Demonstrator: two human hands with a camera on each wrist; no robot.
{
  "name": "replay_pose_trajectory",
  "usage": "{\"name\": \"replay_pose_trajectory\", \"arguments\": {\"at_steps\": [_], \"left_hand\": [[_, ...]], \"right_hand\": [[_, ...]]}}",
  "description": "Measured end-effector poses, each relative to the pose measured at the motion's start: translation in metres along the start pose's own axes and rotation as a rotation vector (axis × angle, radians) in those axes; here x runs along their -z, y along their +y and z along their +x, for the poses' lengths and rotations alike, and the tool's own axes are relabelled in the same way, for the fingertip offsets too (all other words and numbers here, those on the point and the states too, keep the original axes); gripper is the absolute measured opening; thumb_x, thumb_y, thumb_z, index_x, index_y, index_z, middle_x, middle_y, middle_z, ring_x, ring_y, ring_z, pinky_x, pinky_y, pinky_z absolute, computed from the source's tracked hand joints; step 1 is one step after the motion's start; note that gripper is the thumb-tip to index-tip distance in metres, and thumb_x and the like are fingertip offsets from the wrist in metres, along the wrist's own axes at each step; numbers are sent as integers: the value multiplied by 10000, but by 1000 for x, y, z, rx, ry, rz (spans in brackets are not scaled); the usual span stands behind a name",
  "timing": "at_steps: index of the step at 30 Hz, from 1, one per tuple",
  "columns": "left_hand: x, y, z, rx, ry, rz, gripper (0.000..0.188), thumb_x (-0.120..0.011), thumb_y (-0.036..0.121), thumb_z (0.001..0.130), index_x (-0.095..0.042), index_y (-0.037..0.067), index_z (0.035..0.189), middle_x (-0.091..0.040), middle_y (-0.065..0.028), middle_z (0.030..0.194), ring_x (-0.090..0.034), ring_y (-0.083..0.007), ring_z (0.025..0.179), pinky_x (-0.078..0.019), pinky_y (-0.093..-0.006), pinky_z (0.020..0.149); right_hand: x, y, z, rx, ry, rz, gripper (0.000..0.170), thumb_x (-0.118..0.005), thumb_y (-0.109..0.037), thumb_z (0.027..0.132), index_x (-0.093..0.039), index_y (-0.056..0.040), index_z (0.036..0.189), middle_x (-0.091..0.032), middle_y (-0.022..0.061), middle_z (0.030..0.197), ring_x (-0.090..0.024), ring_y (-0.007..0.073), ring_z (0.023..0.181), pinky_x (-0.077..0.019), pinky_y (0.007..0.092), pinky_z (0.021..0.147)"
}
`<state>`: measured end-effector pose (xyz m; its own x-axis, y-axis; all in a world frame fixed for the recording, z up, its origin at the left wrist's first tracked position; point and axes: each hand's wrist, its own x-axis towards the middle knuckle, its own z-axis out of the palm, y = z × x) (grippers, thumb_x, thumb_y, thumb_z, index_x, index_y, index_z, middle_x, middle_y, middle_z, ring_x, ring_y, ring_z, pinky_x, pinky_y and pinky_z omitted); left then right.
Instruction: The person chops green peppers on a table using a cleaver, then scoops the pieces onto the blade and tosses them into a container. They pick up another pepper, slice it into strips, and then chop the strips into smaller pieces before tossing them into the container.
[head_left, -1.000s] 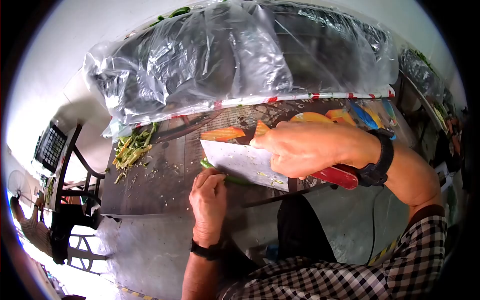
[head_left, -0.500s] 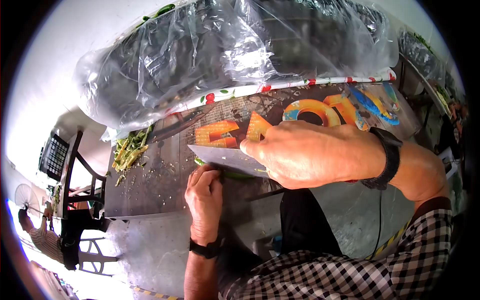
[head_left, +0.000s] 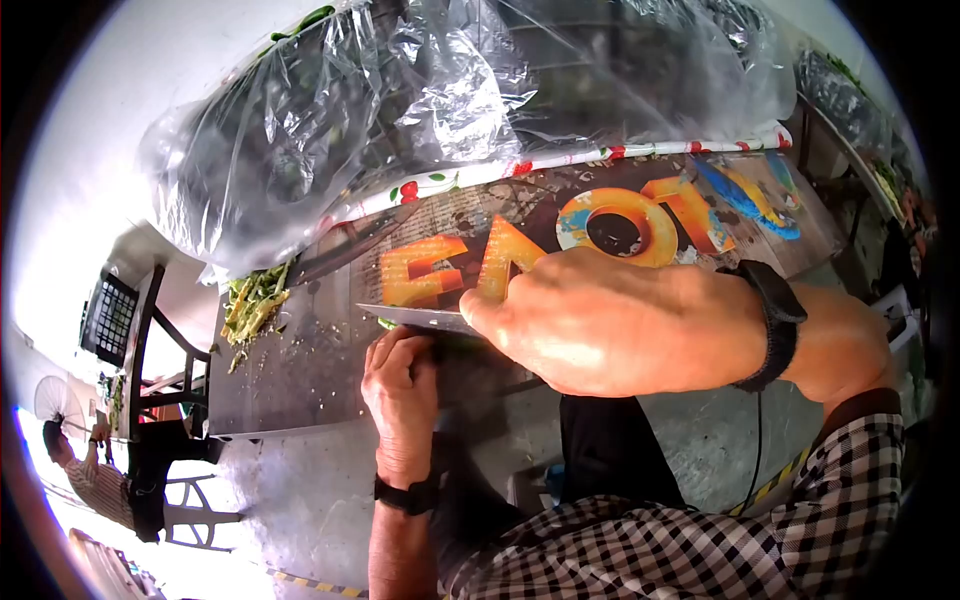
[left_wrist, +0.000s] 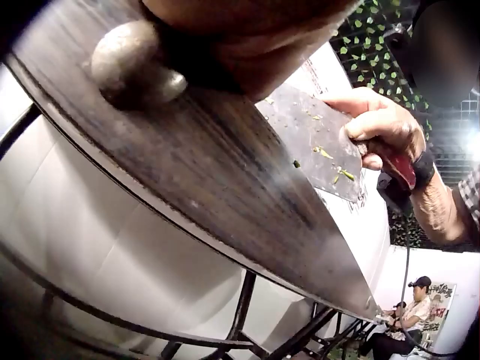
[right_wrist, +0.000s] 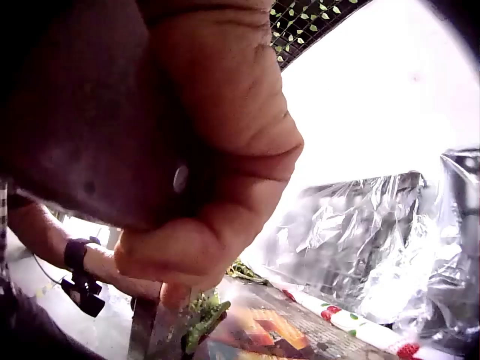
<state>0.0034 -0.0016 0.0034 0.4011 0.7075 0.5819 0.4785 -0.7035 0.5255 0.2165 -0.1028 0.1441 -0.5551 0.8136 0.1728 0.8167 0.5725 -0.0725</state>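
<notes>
My right hand [head_left: 610,320] grips a cleaver by its red handle [left_wrist: 397,166]. In the head view the cleaver blade [head_left: 420,318] shows nearly edge-on, just beyond the left fingertips; in the left wrist view its broad face carries small green scraps. My left hand [head_left: 402,400] has its fingers curled on a slim green pepper [head_left: 387,323] at the table's near edge. Only the pepper's tip shows past the blade in the head view; fingers and cleaver hide the rest. The dark handle fills much of the right wrist view.
A heap of chopped green and yellow pieces [head_left: 252,305] lies on the table [head_left: 300,380] at left, with crumbs around it. Clear plastic sheeting [head_left: 330,130] covers a bulky row along the back. Another person [head_left: 95,475] sits at far left.
The cleaver has turned from showing its broad face to nearly edge-on, and the right hand has come left with it. The left hand has shifted slightly left, still on the pepper.
</notes>
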Motion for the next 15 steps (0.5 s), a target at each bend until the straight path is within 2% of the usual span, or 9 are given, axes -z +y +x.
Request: {"name": "replay_pose_trajectory", "arguments": {"at_steps": [5, 7, 8, 11, 13, 14, 15], "left_hand": [[0, -4, -1, -9, -25, 10, 171, -622, -44, 744, -697, 17, 884, -694, -121, 1020, -628, -326, 998, -510, -402, 883], [0, -3, 0, -14, -35, 21, 176, -623, -43, 743, -700, 19, 889, -695, -118, 1024, -627, -326, 998, -509, -402, 884], [1, -2, 1, -17, -39, 26, 179, -624, -43, 743, -702, 20, 891, -695, -117, 1026, -627, -326, 999, -509, -402, 884], [1, -2, 2, -36, -43, 40, 184, -622, -47, 743, -703, 22, 893, -695, -115, 1026, -626, -325, 1000, -509, -404, 883], [1, -3, 2, -28, -39, 25, 180, -627, -48, 747, -701, 22, 896, -694, -114, 1022, -625, -324, 996, -509, -404, 878], [0, -1, 1, -22, -37, 17, 179, -629, -48, 749, -700, 22, 897, -694, -114, 1020, -624, -323, 995, -509, -405, 876], [0, -2, 1, -31, -34, 21, 174, -635, -47, 751, -699, 22, 898, -693, -112, 1017, -624, -322, 990, -509, -404, 873]], "right_hand": [[-14, 2, -18, 44, 180, -198, 92, -582, -111, 805, -577, -47, 739, -567, 81, 702, -620, 210, 666, -496, 319, 587], [-16, 2, -21, 41, 195, -246, 87, -583, -122, 808, -562, -58, 752, -545, 63, 721, -608, 196, 690, -484, 307, 578], [-15, 2, -24, 18, 155, -222, 85, -583, -127, 811, -555, -61, 764, -537, 57, 737, -604, 189, 707, -477, 299, 574], [-19, 9, -26, 90, 249, -186, 81, -579, -127, 817, -543, -55, 808, -530, 47, 753, -594, 177, 722, -464, 279, 566], [-14, 7, -22, 113, 217, -199, 196, -578, -109, 829, -520, 10, 973, -543, 78, 693, -609, 209, 667, -473, 311, 540], [-10, 5, -22, 89, 119, -216, 337, -580, -92, 839, -499, 71, 1123, -554, 111, 632, -625, 243, 613, -485, 350, 517], [-8, 3, -21, 58, 58, -209, 346, -577, -84, 842, -499, 83, 1135, -560, 118, 610, -634, 255, 592, -493, 360, 510]]}}
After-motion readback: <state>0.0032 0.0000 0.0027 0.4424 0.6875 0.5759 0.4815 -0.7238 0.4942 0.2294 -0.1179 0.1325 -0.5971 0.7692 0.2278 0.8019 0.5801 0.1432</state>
